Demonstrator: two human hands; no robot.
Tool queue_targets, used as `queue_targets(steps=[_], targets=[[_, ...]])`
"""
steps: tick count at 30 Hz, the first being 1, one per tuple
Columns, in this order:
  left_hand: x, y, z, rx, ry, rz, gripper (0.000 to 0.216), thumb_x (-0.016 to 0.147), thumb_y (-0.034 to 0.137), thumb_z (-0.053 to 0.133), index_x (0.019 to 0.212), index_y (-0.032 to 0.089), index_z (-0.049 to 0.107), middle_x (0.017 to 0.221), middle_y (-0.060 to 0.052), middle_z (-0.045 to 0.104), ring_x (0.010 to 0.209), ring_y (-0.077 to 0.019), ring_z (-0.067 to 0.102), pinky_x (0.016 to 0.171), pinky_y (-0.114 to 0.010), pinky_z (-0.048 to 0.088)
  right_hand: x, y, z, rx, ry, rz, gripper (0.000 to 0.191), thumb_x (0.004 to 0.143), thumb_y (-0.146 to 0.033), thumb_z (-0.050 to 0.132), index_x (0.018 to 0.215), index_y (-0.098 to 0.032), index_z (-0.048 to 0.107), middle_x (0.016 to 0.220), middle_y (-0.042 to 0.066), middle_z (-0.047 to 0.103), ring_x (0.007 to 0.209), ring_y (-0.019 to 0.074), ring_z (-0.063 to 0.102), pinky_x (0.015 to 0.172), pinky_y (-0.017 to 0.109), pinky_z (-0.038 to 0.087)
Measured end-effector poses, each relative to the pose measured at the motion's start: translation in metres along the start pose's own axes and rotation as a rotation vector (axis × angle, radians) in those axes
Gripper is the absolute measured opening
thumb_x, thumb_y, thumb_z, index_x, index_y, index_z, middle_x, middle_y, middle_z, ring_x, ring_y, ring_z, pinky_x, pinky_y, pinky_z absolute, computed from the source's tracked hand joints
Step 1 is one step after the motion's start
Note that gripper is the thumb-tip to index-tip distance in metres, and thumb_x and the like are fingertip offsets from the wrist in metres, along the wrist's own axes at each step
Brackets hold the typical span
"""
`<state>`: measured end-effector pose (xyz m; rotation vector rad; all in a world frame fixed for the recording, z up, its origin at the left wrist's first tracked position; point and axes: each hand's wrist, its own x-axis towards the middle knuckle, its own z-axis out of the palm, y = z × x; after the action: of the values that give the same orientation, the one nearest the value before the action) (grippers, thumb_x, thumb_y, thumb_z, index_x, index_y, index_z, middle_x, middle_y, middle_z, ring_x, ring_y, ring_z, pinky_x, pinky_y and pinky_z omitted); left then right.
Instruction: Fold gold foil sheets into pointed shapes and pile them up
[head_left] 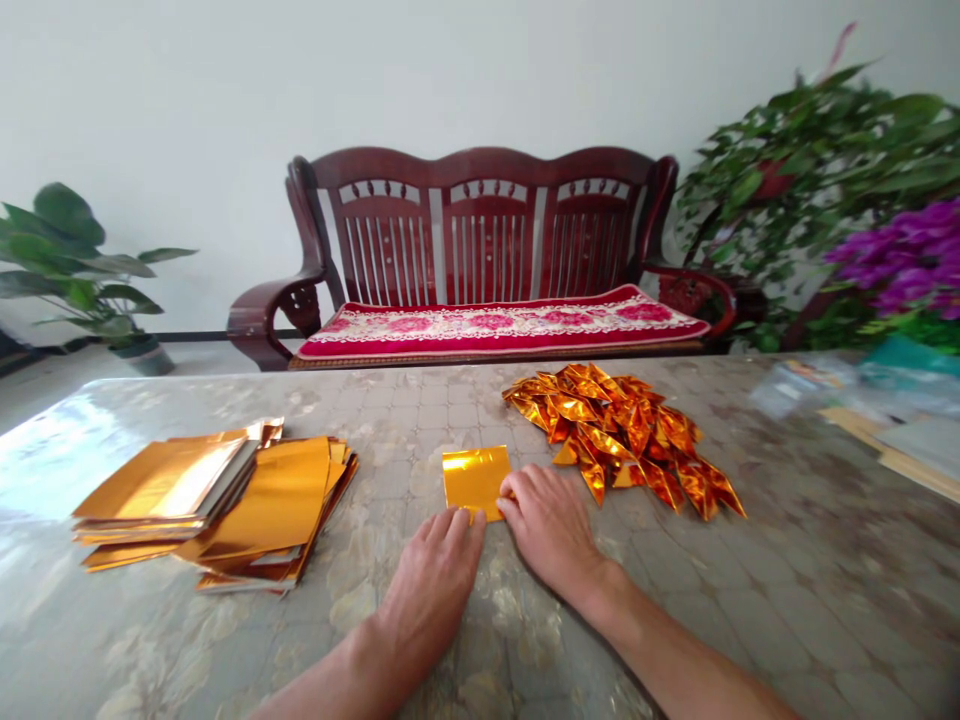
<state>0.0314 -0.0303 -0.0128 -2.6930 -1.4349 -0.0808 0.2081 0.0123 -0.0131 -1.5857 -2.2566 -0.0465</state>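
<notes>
A small sheet of shiny gold foil paper (474, 476) lies on the table in front of me. My left hand (439, 560) is at its near edge, fingers together and bent onto the paper. At the sheet's right side, my right hand (546, 520) grips the edge with thumb and fingers pinched. My fingers hide the near right corner. Beyond my right hand is a heap of folded gold foil pieces (622, 425) with pointed ends. Over to the left are stacks of flat gold foil sheets (277, 495), some showing pale undersides.
A patterned cover lies over the table (360, 640). Clear plastic bags (806, 383) and pale cards (922, 450) lie at the right. Behind the table stands a dark red wooden bench (487, 240) with a red floral cushion (502, 325). Potted plants (90, 265) flank it.
</notes>
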Motion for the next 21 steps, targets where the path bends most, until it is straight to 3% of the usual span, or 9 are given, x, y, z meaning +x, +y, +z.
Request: queue_targets(steps=[6, 13, 21], targets=[[0.003, -0.001, -0.002, -0.017, -0.024, 0.009, 0.034, 0.089, 0.005, 0.049, 0.12, 0.013, 0.058, 0.109, -0.01, 0.063, 0.103, -0.0257, 0.061, 0.089, -0.041, 0.056, 0.003, -0.013, 0.005, -0.041, 0.021, 0.043, 0.017, 0.088, -0.035, 0.067, 0.091, -0.022, 0.056, 0.096, 0.005, 0.06, 0.092, 0.0248, 0.05, 0.082, 0.038, 0.034], [-0.004, -0.001, -0.004, 0.012, -0.014, -0.044, 0.032, 0.088, 0.001, 0.046, 0.112, 0.015, 0.062, 0.113, -0.01, 0.064, 0.103, -0.0242, 0.061, 0.089, -0.039, 0.055, 0.002, 0.0, 0.004, -0.114, -0.005, 0.096, 0.008, 0.091, -0.027, 0.062, 0.091, -0.022, 0.055, 0.096, 0.006, 0.059, 0.092, 0.0256, 0.05, 0.078, 0.038, 0.033], [-0.015, -0.01, -0.004, 0.05, 0.029, -0.055, 0.038, 0.088, 0.0, 0.048, 0.121, 0.013, 0.059, 0.111, -0.012, 0.066, 0.099, -0.0264, 0.063, 0.085, -0.04, 0.054, 0.0, 0.02, 0.0, -0.092, -0.007, 0.118, 0.002, 0.093, -0.02, 0.058, 0.092, -0.021, 0.059, 0.093, 0.007, 0.06, 0.088, 0.0244, 0.051, 0.076, 0.035, 0.034]])
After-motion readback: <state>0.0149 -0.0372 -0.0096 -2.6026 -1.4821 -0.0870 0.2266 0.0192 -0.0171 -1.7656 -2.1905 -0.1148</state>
